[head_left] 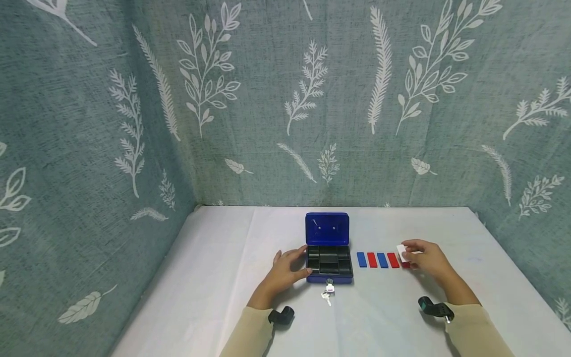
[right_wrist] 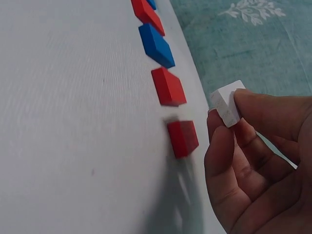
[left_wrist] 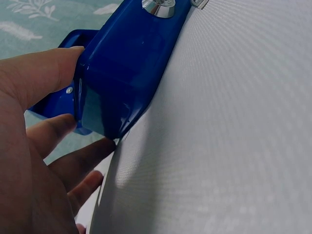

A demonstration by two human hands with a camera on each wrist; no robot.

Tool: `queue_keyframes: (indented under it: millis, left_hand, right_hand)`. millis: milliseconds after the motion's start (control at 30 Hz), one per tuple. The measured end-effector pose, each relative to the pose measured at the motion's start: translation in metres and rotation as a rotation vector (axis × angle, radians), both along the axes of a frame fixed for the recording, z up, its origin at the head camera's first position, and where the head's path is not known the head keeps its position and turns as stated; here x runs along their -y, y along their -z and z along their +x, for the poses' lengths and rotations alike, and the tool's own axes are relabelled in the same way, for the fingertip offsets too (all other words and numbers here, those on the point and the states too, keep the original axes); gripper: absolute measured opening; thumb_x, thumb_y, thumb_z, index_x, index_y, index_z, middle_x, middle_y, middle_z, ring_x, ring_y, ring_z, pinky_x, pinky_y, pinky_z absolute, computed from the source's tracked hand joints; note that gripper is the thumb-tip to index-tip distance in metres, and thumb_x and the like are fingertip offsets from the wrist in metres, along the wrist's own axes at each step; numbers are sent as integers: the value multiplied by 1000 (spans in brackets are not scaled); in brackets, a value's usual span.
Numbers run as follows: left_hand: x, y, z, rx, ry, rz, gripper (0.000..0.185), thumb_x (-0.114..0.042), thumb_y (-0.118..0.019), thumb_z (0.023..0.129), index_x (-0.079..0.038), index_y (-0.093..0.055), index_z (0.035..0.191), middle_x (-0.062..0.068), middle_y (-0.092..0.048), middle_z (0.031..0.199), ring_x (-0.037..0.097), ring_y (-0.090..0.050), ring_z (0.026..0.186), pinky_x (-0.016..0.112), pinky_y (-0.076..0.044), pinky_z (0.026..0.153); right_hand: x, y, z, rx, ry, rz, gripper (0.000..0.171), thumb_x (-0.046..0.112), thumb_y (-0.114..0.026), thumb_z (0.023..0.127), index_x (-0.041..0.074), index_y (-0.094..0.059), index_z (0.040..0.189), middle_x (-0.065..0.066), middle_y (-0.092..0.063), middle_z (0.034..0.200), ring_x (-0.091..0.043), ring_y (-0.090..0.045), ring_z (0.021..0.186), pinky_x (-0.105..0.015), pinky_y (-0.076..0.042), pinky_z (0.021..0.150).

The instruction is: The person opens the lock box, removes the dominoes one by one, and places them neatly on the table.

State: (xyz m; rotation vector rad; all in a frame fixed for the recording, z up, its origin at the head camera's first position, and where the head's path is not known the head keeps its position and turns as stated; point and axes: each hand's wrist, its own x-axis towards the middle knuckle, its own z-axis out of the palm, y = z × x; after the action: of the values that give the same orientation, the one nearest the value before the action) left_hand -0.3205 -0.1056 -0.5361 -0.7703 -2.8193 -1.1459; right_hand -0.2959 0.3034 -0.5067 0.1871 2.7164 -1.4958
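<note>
My right hand (head_left: pixel 426 260) covers part of the row of blocks in the head view, so the last red block (right_wrist: pixel 183 138) shows whole only from my right wrist. From my left wrist the cash box (left_wrist: pixel 122 73) is cut off at the frame's top, and only its outer wall and lock show, not the tray inside. What the tray's compartments hold is too small to make out.

I count 1 blue cash box (head_left: pixel 328 248), its lid standing open at the back, with 1 bunch of keys (head_left: pixel 327 292) hanging from the front lock. On the table (head_left: pixel 214 277), right of the box, lie 2 blue blocks and 3 red ones in a line, alternating until the final 2 reds. There is 1 white block (right_wrist: pixel 227 102).

My left hand (head_left: pixel 285 270) rests against the box's left side, thumb on the upper edge, fingers fairly straight and spread along the wall. My right hand pinches the white block between thumb and fingertips, lifted just above the row's right end, other fingers curled in.
</note>
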Motion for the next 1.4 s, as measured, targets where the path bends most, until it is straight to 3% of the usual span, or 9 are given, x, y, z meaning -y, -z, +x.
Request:
queue_keyframes:
  millis: [433,1133,1400]
  left_hand:
    - [1,0,1,36,-15,4,71,-49,-65,86,-16,-46,146,6,-55,139,29,-43,132,58,-3,114]
    - [0,1,0,-1,-4,8,69,-46,-65,86,-14,-47,145,6,-56,138,28,-45,131,59,-4,113]
    - [-1,0,0,0,-2,11,70,-47,-64,86,-14,-47,146,6,-56,137,28,-45,131,59,-4,113]
  right_hand:
    - [-13,7,3,26,44,56,44,12,-65,93,-5,-53,131,-24,-57,117,-28,-59,91,-25,-53,67]
    - [-21,6,9,49,73,116,42,10,-65,92,-2,-54,130,-21,-57,111,-28,-56,89,-22,-47,62]
    - [-23,6,8,67,93,159,41,10,-67,91,-3,-56,128,-19,-59,107,-32,-54,96,-34,-50,74]
